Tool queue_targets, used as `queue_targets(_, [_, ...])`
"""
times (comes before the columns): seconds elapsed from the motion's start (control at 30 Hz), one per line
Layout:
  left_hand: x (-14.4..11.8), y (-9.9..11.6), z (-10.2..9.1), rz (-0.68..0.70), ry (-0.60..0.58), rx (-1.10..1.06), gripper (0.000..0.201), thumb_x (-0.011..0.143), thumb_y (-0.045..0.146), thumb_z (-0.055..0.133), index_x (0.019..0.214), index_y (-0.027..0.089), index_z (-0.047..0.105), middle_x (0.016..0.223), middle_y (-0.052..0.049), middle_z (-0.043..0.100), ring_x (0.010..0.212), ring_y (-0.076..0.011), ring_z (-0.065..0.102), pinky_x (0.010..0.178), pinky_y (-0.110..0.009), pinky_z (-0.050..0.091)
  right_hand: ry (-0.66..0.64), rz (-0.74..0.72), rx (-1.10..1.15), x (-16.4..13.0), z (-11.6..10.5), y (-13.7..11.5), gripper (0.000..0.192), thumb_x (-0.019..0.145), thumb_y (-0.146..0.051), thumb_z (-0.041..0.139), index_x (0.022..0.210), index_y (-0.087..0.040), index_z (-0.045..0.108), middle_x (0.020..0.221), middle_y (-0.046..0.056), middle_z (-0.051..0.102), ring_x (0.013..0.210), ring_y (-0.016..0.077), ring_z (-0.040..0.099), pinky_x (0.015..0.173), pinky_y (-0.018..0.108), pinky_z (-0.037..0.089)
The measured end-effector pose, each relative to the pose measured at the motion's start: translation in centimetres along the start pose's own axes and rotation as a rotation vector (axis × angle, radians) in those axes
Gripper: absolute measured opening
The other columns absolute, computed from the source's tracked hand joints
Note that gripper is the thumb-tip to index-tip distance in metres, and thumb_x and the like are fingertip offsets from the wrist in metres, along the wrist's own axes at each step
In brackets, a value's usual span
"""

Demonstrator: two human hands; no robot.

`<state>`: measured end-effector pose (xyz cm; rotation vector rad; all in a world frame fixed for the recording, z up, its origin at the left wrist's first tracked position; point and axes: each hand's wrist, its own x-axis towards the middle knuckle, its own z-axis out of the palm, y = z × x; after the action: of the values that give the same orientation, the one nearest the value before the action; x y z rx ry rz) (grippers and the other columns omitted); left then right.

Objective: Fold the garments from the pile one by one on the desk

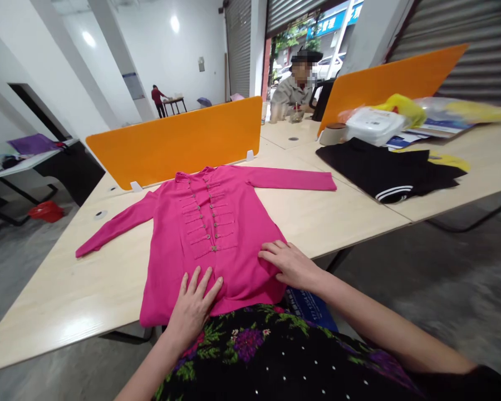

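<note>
A bright pink long-sleeved shirt (242, 223) lies spread on the light wooden table (50, 289), its front facing up and both sleeves stretched out to the sides. Two rows of small buttons with cord loops run down its front from the collar. My left hand (194, 303) rests flat on the lower part of the shirt, fingers spread. Along the shirt's lower right edge lies my right hand (290, 264), its fingers extended over the cloth. The shirt's hem reaches the table's near edge by my body.
Orange dividers (179, 142) stand behind the shirt and at the right. A folded black garment (384, 167), a white plastic container (376, 125) and yellow plastic bags (404, 108) lie on the right. A person (294, 86) sits across the table; another (157, 100) stands far back.
</note>
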<state>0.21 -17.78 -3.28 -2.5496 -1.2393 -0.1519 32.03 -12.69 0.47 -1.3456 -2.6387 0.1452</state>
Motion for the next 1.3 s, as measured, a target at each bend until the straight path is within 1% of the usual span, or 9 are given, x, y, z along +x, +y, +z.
queue_targets(0.1, [-0.6, -0.3, -0.9, 0.017, -0.019, -0.053, 0.076, 0.081, 0.002, 0.047, 0.145, 0.038, 0.03, 0.152, -0.007, 0.033, 0.141, -0.034, 0.022, 0.108, -0.058, 0.03, 0.033, -0.032, 0.122, -1.0, -0.6, 0.1, 0.044, 0.076, -0.025, 0.069, 0.119, -0.021, 0.059, 0.127, 0.013, 0.054, 0.111, 0.0298, 0.049, 0.087, 0.044, 0.043])
queue_targets(0.23, [-0.5, -1.1, -2.3, 0.042, -0.008, -0.222, 0.051, 0.091, 0.022, 0.046, 0.141, 0.032, 0.041, 0.153, -0.009, 0.029, 0.139, -0.0293, 0.028, 0.108, -0.053, 0.034, 0.105, -0.189, 0.331, -1.7, -0.8, -0.7, 0.031, 0.087, -0.037, 0.059, 0.113, -0.021, 0.062, 0.122, 0.011, 0.056, 0.109, 0.0237, 0.05, 0.091, 0.039, 0.042])
queue_targets(0.5, [-1.5, -1.3, -2.4, 0.118, 0.069, -0.265, 0.029, 0.089, 0.018, 0.047, 0.11, 0.027, 0.065, 0.118, -0.008, 0.062, 0.109, -0.0244, 0.054, 0.09, -0.042, 0.046, -0.009, -0.209, 0.107, -1.7, 0.2, -2.6, 0.019, 0.09, -0.028, 0.055, 0.079, -0.019, 0.067, 0.092, 0.007, 0.062, 0.089, 0.0217, 0.048, 0.077, 0.036, 0.038])
queue_targets(0.67, [-1.1, -2.9, -1.8, 0.029, 0.275, -0.2, 0.039, 0.091, 0.025, 0.047, 0.129, 0.024, 0.054, 0.12, -0.011, 0.062, 0.111, -0.0239, 0.056, 0.091, -0.037, 0.047, 0.041, -0.224, 0.321, -1.5, -1.2, -1.5, 0.023, 0.094, -0.031, 0.047, 0.09, -0.02, 0.067, 0.085, 0.006, 0.062, 0.084, 0.0185, 0.051, 0.077, 0.033, 0.04])
queue_targets(0.77, [0.0, -3.3, -0.1, 0.031, 0.199, -0.016, 0.062, 0.083, 0.038, 0.059, 0.142, 0.031, 0.04, 0.143, -0.009, 0.047, 0.131, -0.0335, 0.04, 0.101, -0.049, 0.04, 0.113, -0.192, 0.347, -0.6, -1.1, -1.0, 0.025, 0.093, -0.036, 0.05, 0.102, -0.021, 0.067, 0.102, 0.01, 0.061, 0.095, 0.0207, 0.054, 0.082, 0.036, 0.041])
queue_targets(0.9, [-0.2, -2.9, 2.0, 0.021, 0.114, 0.055, 0.087, 0.068, 0.021, 0.066, 0.146, 0.035, 0.03, 0.15, -0.008, 0.037, 0.137, -0.0381, 0.03, 0.106, -0.059, 0.031, 0.027, -0.283, 0.278, 0.3, 0.0, -0.7, 0.022, 0.089, -0.04, 0.056, 0.1, -0.026, 0.07, 0.098, 0.007, 0.063, 0.087, 0.02, 0.055, 0.074, 0.035, 0.044])
queue_targets(1.03, [-0.6, -3.7, 1.8, 0.041, 0.073, -0.116, 0.075, 0.078, 0.02, 0.057, 0.147, 0.033, 0.029, 0.15, -0.006, 0.037, 0.139, -0.0298, 0.031, 0.108, -0.052, 0.036, 0.065, -0.264, 0.349, 2.0, 0.0, 1.6, 0.028, 0.093, -0.039, 0.048, 0.104, -0.025, 0.069, 0.097, 0.007, 0.065, 0.09, 0.0187, 0.059, 0.076, 0.032, 0.048])
queue_targets(1.17, [1.7, -6.3, 1.4, -0.12, 0.069, -0.185, 0.051, 0.092, 0.032, 0.044, 0.142, 0.031, 0.039, 0.15, -0.006, 0.037, 0.14, -0.0285, 0.028, 0.107, -0.054, 0.035, 0.257, -0.004, 0.292, 6.6, 0.1, 6.2, 0.041, 0.094, -0.043, 0.044, 0.127, -0.022, 0.058, 0.13, 0.013, 0.056, 0.122, 0.0237, 0.05, 0.1, 0.043, 0.041])
queue_targets(1.3, [3.1, -9.2, 2.7, -0.258, -0.024, -0.12, 0.05, 0.092, 0.042, 0.042, 0.14, 0.028, 0.043, 0.147, -0.009, 0.042, 0.137, -0.033, 0.031, 0.105, -0.06, 0.033, 0.115, 0.169, 0.1, 10.6, 1.9, 9.8, 0.056, 0.092, -0.052, 0.044, 0.14, -0.024, 0.045, 0.148, 0.014, 0.038, 0.137, 0.0309, 0.031, 0.109, 0.059, 0.023])
